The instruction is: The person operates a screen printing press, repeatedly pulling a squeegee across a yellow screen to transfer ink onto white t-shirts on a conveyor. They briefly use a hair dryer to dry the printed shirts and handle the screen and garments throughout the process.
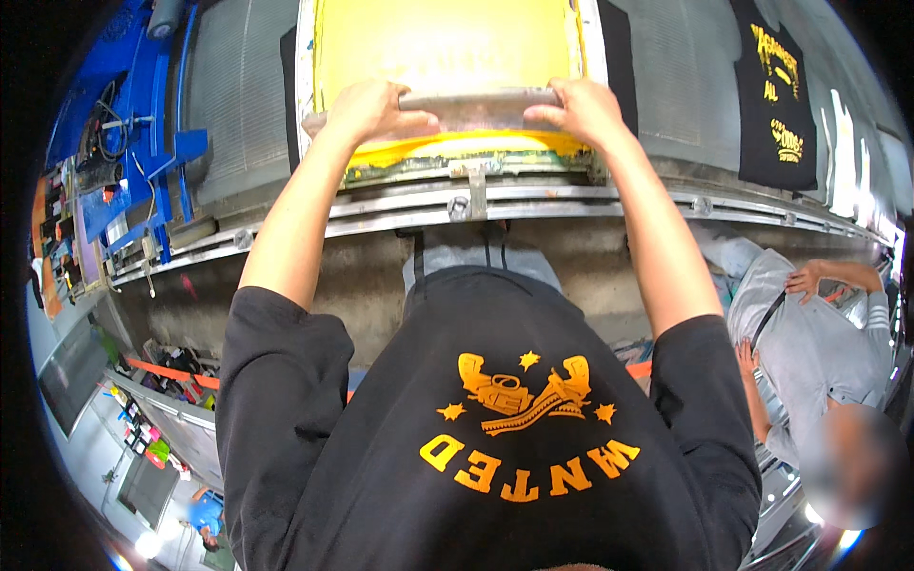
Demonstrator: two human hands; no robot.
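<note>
Both my hands grip a long grey squeegee (479, 108) that lies across a yellow printing screen (443, 43) in a pale frame. My left hand (369, 109) holds its left end, and my right hand (576, 107) holds its right end. The squeegee sits near the screen's front edge, where yellow ink (457, 146) has pooled. A black garment edge (288, 57) shows under the frame on the long grey table.
A black shirt with a yellow print (776, 90) lies on the table to the right. A metal rail (533, 200) with a clamp (469, 190) runs along the table's front. Blue machinery (143, 114) stands at the left. Another person in grey (809, 352) is at the lower right.
</note>
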